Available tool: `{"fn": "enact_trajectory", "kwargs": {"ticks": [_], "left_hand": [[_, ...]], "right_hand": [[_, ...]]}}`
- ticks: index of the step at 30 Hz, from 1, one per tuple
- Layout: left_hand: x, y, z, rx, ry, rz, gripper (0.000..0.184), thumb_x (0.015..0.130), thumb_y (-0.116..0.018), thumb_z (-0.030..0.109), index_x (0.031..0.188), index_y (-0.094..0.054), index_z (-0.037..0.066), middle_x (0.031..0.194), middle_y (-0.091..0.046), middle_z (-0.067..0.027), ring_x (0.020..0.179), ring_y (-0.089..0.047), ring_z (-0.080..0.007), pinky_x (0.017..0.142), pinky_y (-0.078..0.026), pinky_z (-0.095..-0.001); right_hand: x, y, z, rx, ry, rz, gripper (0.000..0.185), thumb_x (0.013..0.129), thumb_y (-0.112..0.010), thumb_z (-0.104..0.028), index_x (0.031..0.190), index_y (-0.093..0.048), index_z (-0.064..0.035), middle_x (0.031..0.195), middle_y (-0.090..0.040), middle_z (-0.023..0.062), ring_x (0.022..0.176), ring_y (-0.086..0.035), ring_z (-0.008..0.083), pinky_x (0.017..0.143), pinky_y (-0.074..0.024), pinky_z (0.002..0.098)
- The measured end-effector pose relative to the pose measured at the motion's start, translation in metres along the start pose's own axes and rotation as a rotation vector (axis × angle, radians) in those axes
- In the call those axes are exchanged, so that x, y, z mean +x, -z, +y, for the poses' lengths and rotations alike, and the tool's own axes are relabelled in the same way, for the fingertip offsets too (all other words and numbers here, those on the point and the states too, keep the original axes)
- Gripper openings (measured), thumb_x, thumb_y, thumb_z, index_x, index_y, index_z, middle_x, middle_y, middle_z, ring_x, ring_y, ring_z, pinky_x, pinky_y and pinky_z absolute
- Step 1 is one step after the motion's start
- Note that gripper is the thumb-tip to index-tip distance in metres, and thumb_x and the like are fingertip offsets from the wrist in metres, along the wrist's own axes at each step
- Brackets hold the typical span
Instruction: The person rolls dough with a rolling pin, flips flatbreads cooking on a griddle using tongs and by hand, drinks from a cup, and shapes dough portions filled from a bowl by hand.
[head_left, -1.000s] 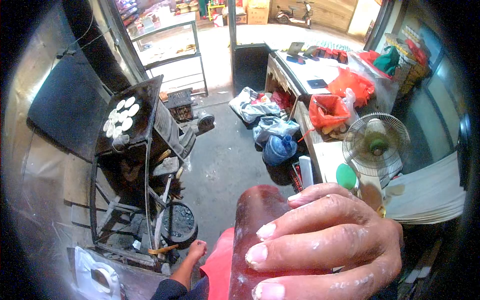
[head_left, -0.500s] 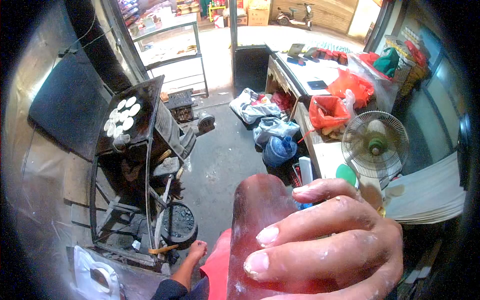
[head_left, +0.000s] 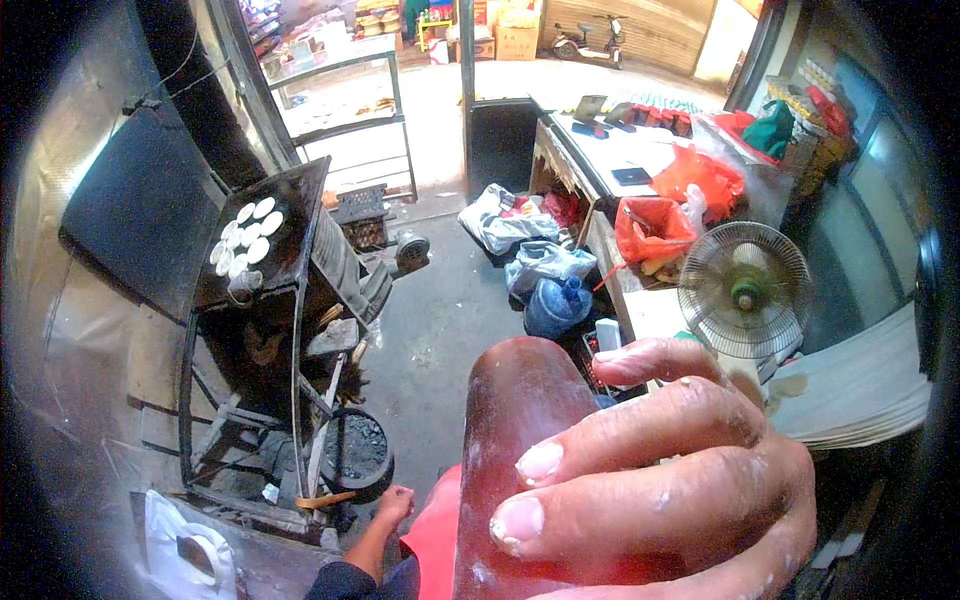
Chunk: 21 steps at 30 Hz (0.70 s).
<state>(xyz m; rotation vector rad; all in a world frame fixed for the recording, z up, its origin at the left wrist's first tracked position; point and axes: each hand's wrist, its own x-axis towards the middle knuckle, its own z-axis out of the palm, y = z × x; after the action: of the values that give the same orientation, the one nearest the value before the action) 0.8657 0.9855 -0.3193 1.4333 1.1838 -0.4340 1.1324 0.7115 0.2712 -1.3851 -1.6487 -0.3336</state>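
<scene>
Large and close to the camera, my right hand (head_left: 650, 490) has its fingers curled over a dark red-brown object (head_left: 530, 390) with a rounded top end. Whitish smears mark the skin, the nails and the object. The thumb is out of sight. Lower and further left, my left hand (head_left: 398, 503) hangs as a small loose fist beside a red cloth (head_left: 435, 540), with nothing visible in it. A round pan of dark lumps (head_left: 358, 447) stands left of that fist. Several pale flat discs (head_left: 248, 235) lie on the dark top of a stove-like stand (head_left: 300, 205).
On the right, a counter (head_left: 640, 150) bears red bags (head_left: 655, 230) and a fan (head_left: 745, 290). A blue water jug (head_left: 557, 305) and bags (head_left: 510, 220) stand on the floor beside it. A wooden-handled tool (head_left: 325, 499) lies at lower left.
The dark red-brown object has risen slightly in view, and the fingers of my right hand have shifted a little over it. My left hand has hardly moved.
</scene>
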Motion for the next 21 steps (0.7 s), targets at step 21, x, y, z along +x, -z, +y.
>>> {"fn": "enact_trajectory", "kwargs": {"ticks": [21], "left_hand": [[0.009, -0.005, -0.022, -0.050, -0.032, 0.000, 0.019, 0.091, -0.066, 0.019, 0.099, -0.061, 0.002, 0.078, -0.066, -0.0090, 0.061, -0.063, -0.0174, 0.051, -0.052, -0.0306]], "right_hand": [[-0.004, 0.004, -0.025, 0.037, -0.041, -0.060, 0.048, 0.075, -0.081, -0.019, 0.120, -0.066, -0.0197, 0.119, -0.066, 0.0114, 0.106, -0.064, 0.0273, 0.094, -0.0515, 0.0450]]}}
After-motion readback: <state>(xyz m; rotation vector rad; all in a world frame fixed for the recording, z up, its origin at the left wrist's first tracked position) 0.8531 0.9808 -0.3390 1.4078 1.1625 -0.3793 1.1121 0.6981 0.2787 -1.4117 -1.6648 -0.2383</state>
